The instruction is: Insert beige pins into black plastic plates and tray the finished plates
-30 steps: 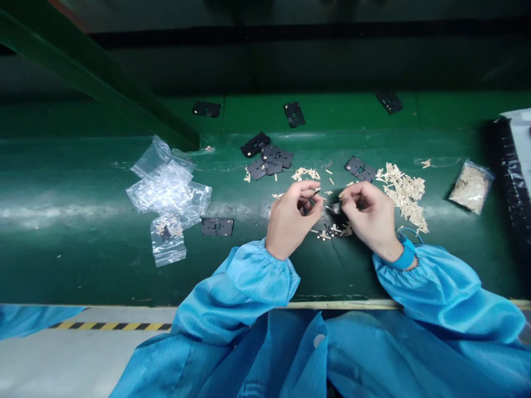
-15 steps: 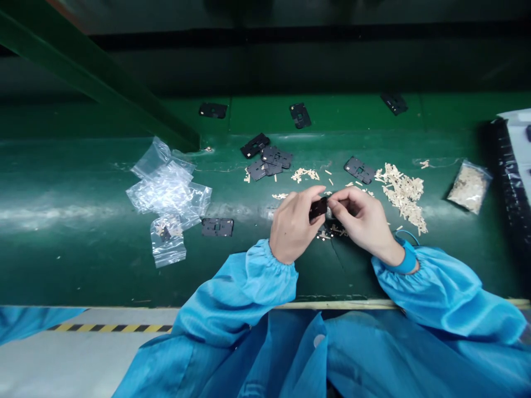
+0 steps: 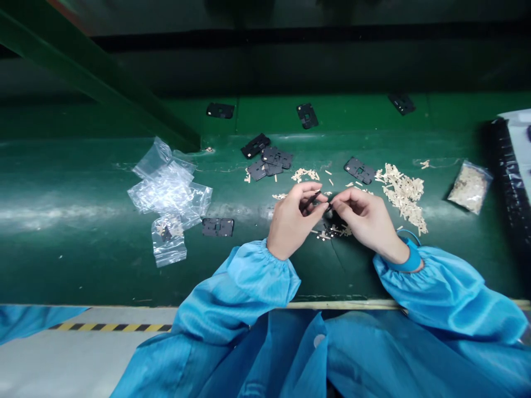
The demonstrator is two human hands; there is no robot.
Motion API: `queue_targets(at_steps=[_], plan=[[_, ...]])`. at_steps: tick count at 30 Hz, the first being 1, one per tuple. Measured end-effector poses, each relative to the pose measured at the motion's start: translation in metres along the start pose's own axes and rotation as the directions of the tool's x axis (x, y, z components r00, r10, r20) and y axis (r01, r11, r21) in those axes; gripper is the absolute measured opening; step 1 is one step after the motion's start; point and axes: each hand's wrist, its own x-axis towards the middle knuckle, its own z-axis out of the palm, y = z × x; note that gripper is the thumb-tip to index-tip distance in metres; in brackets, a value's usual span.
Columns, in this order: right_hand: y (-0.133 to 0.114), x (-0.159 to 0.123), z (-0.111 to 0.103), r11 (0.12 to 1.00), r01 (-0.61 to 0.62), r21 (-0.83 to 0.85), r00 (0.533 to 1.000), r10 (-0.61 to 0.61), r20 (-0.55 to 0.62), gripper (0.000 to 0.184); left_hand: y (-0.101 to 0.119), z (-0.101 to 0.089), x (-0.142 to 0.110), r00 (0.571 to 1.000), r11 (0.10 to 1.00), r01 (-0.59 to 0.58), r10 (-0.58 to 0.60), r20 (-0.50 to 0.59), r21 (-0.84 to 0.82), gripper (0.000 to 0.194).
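Note:
My left hand [image 3: 289, 224] is closed around a black plastic plate [image 3: 311, 200], held edge-up above the bench. Beside it, my right hand [image 3: 370, 222] has thumb and forefinger pinched together near the plate's right end; a tiny dark bit shows at the fingertips, too small to name. Below the hands, small black bits and pale strips [image 3: 326, 234] lie scattered. A large heap of pale strips [image 3: 402, 190] is to the right of my right hand, with a similar black plate [image 3: 359, 169] at its left. Several overlapping plates [image 3: 276, 157] lie beyond my left hand.
Clear plastic bags [image 3: 166, 185] are piled on the left, near a single black plate [image 3: 218, 227]. A filled zip bag [image 3: 470, 187] lies at right, before a black-edged tray [image 3: 508, 166]. More plates [image 3: 307, 115] sit on the far green strip. A green post [image 3: 124, 94] slants down at left.
The plate in my left hand has tilted to a thinner edge-on view, and the left fingers have shifted. Plates on the far strip have moved right.

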Motion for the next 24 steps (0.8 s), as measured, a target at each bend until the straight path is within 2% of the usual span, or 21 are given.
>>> queue_targets(at_steps=[5, 8, 10, 14, 18, 21, 24], plan=[[0.0019, -0.0018, 0.0002, 0.99, 0.082, -0.111, 0.997, -0.082, 0.0, 0.016, 0.0005, -0.0006, 0.0009, 0.998, 0.996, 0.053, -0.051, 0.031, -0.068, 0.031], [0.0029, -0.0004, -0.0009, 0.99, 0.052, -0.128, 0.996, -0.061, -0.063, 0.018, 0.0016, -0.0023, 0.0033, 0.998, 0.993, 0.061, -0.061, 0.008, -0.097, 0.028], [0.0022, 0.0008, -0.0014, 0.998, 0.011, -0.065, 0.997, -0.016, -0.076, 0.019, 0.0029, -0.0031, 0.0053, 0.997, 0.992, 0.069, -0.071, -0.014, -0.11, 0.027], [-0.0012, 0.003, 0.0, 0.992, -0.048, 0.121, 0.998, 0.043, 0.037, 0.018, 0.0048, -0.0036, 0.0072, 0.996, 0.987, 0.084, -0.086, -0.011, -0.137, 0.028], [-0.0024, 0.0051, 0.0021, 0.976, -0.081, 0.201, 0.994, 0.064, 0.091, 0.017, 0.0069, -0.0038, 0.0062, 0.994, 0.982, 0.11, -0.105, 0.035, -0.155, 0.029], [-0.0018, 0.0055, 0.0017, 0.974, -0.068, 0.214, 0.996, 0.055, 0.067, 0.013, 0.0085, -0.0045, 0.0067, 0.986, 0.968, 0.16, -0.148, 0.076, -0.192, 0.026], [-0.0013, 0.005, -0.0002, 0.976, -0.047, 0.214, 0.999, 0.049, -0.003, 0.009, 0.0069, -0.0055, 0.0088, 0.968, 0.919, 0.25, -0.237, 0.082, -0.304, 0.019]])
